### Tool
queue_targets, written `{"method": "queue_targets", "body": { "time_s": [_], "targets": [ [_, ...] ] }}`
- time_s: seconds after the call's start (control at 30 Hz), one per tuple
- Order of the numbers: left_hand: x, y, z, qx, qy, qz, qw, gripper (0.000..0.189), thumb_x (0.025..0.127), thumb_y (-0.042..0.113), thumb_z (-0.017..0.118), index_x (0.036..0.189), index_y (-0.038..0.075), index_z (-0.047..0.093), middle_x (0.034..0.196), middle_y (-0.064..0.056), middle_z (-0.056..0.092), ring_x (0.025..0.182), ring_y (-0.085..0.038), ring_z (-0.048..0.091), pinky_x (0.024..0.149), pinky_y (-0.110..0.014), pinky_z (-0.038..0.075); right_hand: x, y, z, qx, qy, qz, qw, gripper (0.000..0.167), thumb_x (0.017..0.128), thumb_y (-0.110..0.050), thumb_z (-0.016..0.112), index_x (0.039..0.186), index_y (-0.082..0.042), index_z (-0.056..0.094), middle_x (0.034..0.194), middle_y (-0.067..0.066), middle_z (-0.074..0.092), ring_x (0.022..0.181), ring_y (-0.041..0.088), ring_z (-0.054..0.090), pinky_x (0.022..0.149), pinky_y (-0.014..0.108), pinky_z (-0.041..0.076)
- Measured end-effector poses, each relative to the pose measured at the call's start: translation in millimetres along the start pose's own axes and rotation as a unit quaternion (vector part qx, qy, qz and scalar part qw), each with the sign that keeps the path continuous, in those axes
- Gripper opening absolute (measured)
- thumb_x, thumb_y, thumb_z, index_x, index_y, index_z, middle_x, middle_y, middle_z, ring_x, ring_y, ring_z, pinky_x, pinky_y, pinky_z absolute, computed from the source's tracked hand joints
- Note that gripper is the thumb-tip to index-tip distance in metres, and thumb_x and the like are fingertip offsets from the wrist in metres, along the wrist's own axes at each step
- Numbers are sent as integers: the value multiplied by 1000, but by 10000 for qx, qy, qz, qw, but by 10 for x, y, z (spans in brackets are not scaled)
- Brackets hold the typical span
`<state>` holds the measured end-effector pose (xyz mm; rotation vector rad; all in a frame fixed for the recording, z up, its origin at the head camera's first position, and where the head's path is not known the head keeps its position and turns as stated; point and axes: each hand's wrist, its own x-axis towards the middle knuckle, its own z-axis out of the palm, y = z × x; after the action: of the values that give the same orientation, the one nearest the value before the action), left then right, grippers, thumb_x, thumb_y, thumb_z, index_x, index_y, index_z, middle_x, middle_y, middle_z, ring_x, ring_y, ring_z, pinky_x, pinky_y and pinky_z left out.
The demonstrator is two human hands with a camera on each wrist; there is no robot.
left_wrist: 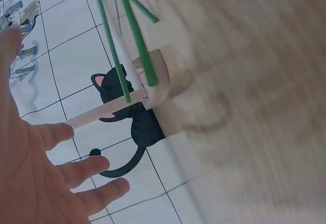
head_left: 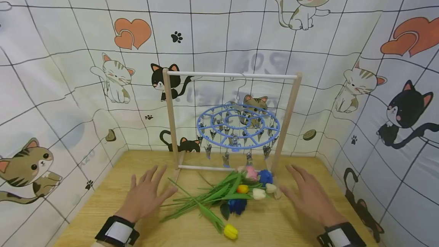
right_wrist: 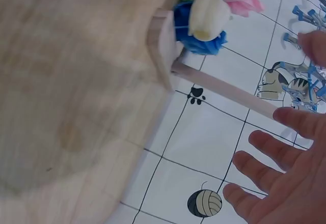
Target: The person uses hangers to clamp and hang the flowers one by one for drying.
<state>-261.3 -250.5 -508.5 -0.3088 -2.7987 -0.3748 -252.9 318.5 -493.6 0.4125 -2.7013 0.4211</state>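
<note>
My left hand (head_left: 145, 193) is spread over the table left of a bunch of artificial flowers, its fingers straight and holding nothing. On the other side my right hand (head_left: 308, 193) is spread the same way, near the flower heads. The green stems (head_left: 202, 197) point left, and their ends show in the left wrist view. Among the blooms are a pink flower (head_left: 251, 173), blue roses (head_left: 237, 206), white tulips (head_left: 258, 193) and an orange-yellow tulip (head_left: 242, 189). One yellow tulip (head_left: 231, 231) lies nearest the front.
Behind the flowers stands a wooden frame (head_left: 289, 115) with a white top bar (head_left: 205, 74). A round blue clip hanger (head_left: 236, 147) hangs from it, with several clips around its rings. A cat-printed curtain (head_left: 212, 29) encloses the back and sides of the wooden table (head_left: 113, 201).
</note>
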Motion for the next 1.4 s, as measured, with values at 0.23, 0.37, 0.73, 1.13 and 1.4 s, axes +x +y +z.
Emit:
{"method": "queue_targets", "body": {
  "time_s": [0.23, 0.37, 0.73, 1.13, 1.4],
  "targets": [
    [280, 60, 51, -548, -67, -221, 9982, 92, 114, 72, 60, 179, 8, 43, 172, -33, 57, 157, -60, 58, 128, -97, 27, 286, -19, 16, 658, 75, 257, 9975, 76, 118, -43, 72, 175, -3, 45, 172, 35, 51, 151, 62, 57, 117, 85, 52],
    [443, 103, 97, -833, -73, -311, 9960, 92, 117, 68, 58, 177, 0, 42, 169, -38, 56, 154, -62, 58, 129, -92, 32, 400, -19, 34, 878, 143, 376, 9953, 74, 118, -36, 72, 174, 3, 43, 169, 40, 50, 149, 64, 58, 116, 84, 53],
    [891, 103, 151, -1871, 247, -587, 9803, 98, 119, 68, 54, 180, -4, 29, 173, -41, 49, 148, -62, 63, 120, -75, 57, 740, -5, 101, 2258, 111, 890, 9700, 74, 124, -27, 61, 178, 11, 27, 176, 42, 43, 153, 65, 57, 122, 73, 57],
    [1177, 179, 153, -2565, 631, -305, 9640, 36, 122, 17, 64, 148, -7, 58, 141, -33, 72, 137, -52, 73, 112, -66, 65, 970, 51, 165, 2608, 222, 1008, 9599, 54, 125, -16, 55, 171, 8, 41, 164, 39, 56, 147, 60, 66, 112, 68, 65],
    [1170, 171, 158, -2385, 856, -413, 9665, 21, 119, 7, 67, 131, -10, 67, 132, -34, 73, 123, -52, 80, 99, -60, 72, 981, 49, 189, 2450, 318, 1109, 9627, 40, 125, -16, 56, 155, 10, 61, 152, 39, 67, 132, 58, 77, 97, 57, 73]
  ]
}}
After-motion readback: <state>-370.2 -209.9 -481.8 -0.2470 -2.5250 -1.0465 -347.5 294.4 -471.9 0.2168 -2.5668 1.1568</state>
